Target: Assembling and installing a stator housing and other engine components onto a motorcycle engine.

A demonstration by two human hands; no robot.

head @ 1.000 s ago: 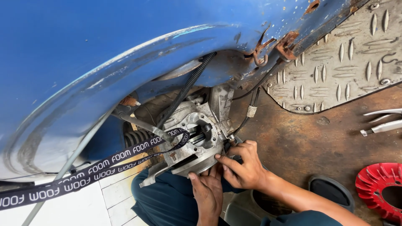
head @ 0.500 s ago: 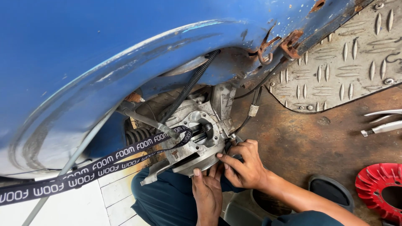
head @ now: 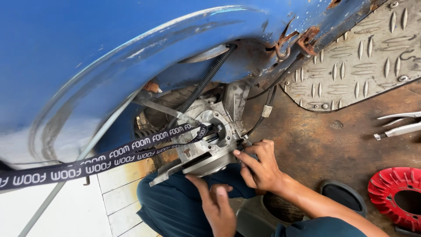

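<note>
From the head camera, the landmark is the grey metal engine casing, bolted up under the curved blue body panel of a scooter. The right hand sits at the lower right edge of the casing, fingers curled and pinching at a small part there; what exactly it grips is too small to tell. The left hand is just below the casing, fingers partly bent, its fingertips reaching up to the casing's lower rim, grasping nothing that can be made out.

A black lanyard strap with white lettering runs from the casing's round opening away to the left. A black ribbed hose rises from the casing up under the panel. Right of the casing, well apart, lie locking pliers on the rusty floor, and lower right a red finned fan wheel. Above right is a diamond-pattern metal plate. Below the casing are the person's dark teal trousers.
</note>
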